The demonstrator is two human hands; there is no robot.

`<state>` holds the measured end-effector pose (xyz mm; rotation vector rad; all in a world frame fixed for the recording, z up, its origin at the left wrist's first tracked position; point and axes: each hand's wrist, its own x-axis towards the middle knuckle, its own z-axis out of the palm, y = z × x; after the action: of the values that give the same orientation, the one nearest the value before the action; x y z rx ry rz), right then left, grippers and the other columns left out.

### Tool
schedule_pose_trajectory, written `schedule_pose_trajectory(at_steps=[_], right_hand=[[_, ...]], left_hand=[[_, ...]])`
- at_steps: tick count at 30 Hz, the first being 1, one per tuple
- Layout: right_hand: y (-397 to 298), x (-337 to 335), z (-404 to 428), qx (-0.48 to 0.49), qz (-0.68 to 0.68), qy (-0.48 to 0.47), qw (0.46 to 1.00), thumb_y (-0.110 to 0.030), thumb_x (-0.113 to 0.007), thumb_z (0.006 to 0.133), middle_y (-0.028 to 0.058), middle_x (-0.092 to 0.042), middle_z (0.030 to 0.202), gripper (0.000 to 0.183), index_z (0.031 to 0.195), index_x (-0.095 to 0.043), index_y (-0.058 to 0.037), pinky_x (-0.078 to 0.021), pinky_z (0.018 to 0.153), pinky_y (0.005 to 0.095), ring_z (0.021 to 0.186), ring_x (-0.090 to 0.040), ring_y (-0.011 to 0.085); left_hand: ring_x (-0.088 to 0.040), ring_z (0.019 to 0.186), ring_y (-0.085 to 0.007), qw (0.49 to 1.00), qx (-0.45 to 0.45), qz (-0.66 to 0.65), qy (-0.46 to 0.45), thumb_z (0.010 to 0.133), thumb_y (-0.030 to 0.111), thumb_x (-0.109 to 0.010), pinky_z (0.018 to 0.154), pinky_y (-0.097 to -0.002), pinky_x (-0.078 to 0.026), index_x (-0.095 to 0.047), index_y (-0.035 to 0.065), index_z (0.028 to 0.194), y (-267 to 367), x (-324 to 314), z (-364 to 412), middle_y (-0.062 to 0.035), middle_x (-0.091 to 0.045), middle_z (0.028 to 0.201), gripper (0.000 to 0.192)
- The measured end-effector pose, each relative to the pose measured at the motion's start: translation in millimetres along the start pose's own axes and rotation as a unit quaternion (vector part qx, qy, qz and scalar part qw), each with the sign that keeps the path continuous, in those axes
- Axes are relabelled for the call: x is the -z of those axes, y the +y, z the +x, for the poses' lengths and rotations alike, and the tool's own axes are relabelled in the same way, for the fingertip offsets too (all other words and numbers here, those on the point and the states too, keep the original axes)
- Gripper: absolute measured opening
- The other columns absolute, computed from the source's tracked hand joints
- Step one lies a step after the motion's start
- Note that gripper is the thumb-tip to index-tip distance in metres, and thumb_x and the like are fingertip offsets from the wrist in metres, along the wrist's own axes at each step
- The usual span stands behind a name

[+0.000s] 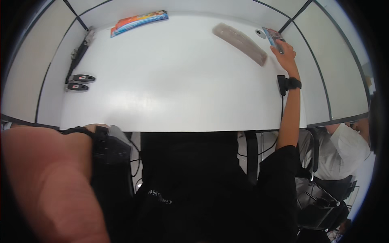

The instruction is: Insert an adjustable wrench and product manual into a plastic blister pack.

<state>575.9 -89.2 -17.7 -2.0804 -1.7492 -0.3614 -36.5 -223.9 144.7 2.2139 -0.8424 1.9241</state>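
Observation:
My right hand [285,53] reaches to the back right corner of the white table [170,79]. Its thumb and fingers are on a flat, colourful printed packet [271,35], which leans near the side panel. A dark, elongated piece [281,48] shows by the fingertips; whether it belongs to the packet cannot be told. To the left of this hand lies a long, brownish translucent package [240,44]. My left hand [96,125] is almost wholly hidden at the table's front edge, behind a strapped-on wrist device [112,145]; its fingers do not show.
An orange and blue packet [139,23] lies at the back left. Two black handles [82,78] and a long black tool with metal parts [79,54] lie along the left panel. A round cable hole [259,33] is near the right corner. A person in white [346,152] sits at right.

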Motion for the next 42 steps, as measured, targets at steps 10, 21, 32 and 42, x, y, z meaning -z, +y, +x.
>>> schedule_pose_trajectory(at_steps=[10, 21, 32, 42], right_hand=[[-107.6, 45.7, -29.5, 0.114, 0.242, -0.186, 0.945, -0.03, -0.067, 0.095, 0.0084, -0.056, 0.141, 0.046, 0.136, -0.056, -0.0115, -0.0356, 0.113, 0.0411, 0.133, -0.048, 0.0299], [-146.6, 71.4, -20.1, 0.095, 0.411, 0.009, 0.906, -0.029, -0.063, 0.099, 0.0129, -0.062, 0.133, 0.049, 0.145, -0.054, -0.0151, -0.0429, 0.107, 0.0365, 0.124, -0.057, 0.024], [-263.3, 24.2, -76.2, -0.073, 0.752, -0.372, 0.54, -0.028, -0.054, 0.104, 0.0174, -0.063, 0.13, 0.051, 0.15, -0.044, -0.0068, -0.0528, 0.095, 0.0326, 0.109, -0.062, 0.0199], [-256.9, 10.6, -74.4, -0.104, 0.802, -0.367, 0.46, -0.038, -0.049, 0.107, 0.0182, -0.061, 0.122, 0.05, 0.147, -0.048, -0.0072, -0.0527, 0.092, 0.0278, 0.094, -0.06, 0.014]], left_hand=[[-0.063, 0.103, -0.019, 0.993, 0.016, 0.115, 0.008, 0.098, 0.011, -0.061, 0.096, -0.031, -0.046, -0.065, -0.0031, 0.111, 3.1, 11.1, 13.6, -0.0091, -0.069, 0.11, 0.02], [-0.062, 0.099, -0.0185, 0.742, 0.462, 0.418, -0.246, 0.092, 0.005, -0.064, 0.094, -0.0312, -0.045, -0.065, 0.0009, 0.11, -52.5, 104.2, -29.9, -0.0082, -0.069, 0.107, 0.018], [-0.062, 0.104, -0.0312, 0.488, 0.674, 0.363, -0.419, 0.078, 0.004, -0.075, 0.092, -0.0399, -0.05, -0.07, 0.0061, 0.11, -55.2, 200.2, -173.2, -0.0107, -0.069, 0.105, 0.033], [-0.061, 0.094, -0.0272, 0.669, 0.504, 0.403, -0.369, 0.092, 0.01, -0.069, 0.082, -0.0351, -0.049, -0.066, 0.0079, 0.125, -113.4, 98.8, -108.9, -0.0104, -0.062, 0.106, 0.033]])
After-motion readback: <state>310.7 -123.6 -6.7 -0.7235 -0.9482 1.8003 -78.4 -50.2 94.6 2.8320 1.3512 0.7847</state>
